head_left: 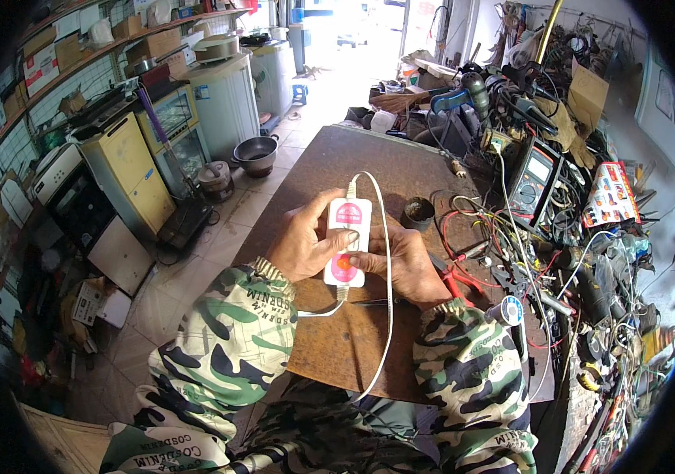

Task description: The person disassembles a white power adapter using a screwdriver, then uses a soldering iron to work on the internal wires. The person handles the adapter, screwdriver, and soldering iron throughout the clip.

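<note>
Between my two hands, above the brown worktable point(329, 355), I hold a white inline cord controller point(347, 213) with pink-red round markings. A white cord point(389, 292) leaves its top, loops over to the right and hangs toward my lap; another length comes out at its lower end. My left hand point(306, 241) grips the controller from the left, thumb across its front. From the right, my right hand point(408, 265) closes on the lower part, its thumb on the face near an orange-red spot. The fingers behind the controller are hidden.
Right of my hands lie red-handled pliers point(457, 283), a small dark cup point(417, 213) and tangled wires. A multimeter point(533, 178) stands beyond, before a heap of tools and parts. Left on the floor are a dark pot point(256, 156) and old appliances point(125, 170).
</note>
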{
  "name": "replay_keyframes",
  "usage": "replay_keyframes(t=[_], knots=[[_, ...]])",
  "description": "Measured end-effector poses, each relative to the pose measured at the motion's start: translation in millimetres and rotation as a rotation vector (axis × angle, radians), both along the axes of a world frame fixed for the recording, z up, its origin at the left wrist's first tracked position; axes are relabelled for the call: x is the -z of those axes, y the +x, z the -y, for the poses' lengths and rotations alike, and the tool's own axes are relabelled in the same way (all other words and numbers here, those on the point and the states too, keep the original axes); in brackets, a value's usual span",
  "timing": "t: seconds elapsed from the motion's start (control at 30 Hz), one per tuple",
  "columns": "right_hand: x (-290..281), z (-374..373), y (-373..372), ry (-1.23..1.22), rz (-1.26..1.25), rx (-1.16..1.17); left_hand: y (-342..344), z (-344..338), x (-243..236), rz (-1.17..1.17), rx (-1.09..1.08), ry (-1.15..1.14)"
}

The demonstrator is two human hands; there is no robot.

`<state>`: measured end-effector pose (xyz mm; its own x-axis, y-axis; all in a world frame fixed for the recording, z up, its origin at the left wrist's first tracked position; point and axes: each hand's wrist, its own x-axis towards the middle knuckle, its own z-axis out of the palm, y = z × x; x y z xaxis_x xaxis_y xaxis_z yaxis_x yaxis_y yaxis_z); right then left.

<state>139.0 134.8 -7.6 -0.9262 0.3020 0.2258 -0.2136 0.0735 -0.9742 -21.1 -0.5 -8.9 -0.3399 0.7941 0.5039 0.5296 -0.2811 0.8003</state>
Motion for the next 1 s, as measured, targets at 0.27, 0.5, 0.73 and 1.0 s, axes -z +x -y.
replay_keyframes(t=[0.27,0.5,0.73,1.0], knots=[[-3.1,-2.9,5.0,-0.038,0.0,-0.041,4.5,-0.9,-8.6,0.235,0.019,-0.01],[-2.2,-3.0,3.6,-0.07,-0.024,-0.047,-3.9,4.0,-10.1,0.325,0.123,-0.165],[1.9,-4.9,6.5,-0.054,0.006,0.036,-1.1,2.8,-11.0,0.413,0.134,-0.12],[-9.6,2.1,12.2,-0.123,0.122,-0.114,-0.5,5.7,-17.3,0.443,0.12,-0.119]])
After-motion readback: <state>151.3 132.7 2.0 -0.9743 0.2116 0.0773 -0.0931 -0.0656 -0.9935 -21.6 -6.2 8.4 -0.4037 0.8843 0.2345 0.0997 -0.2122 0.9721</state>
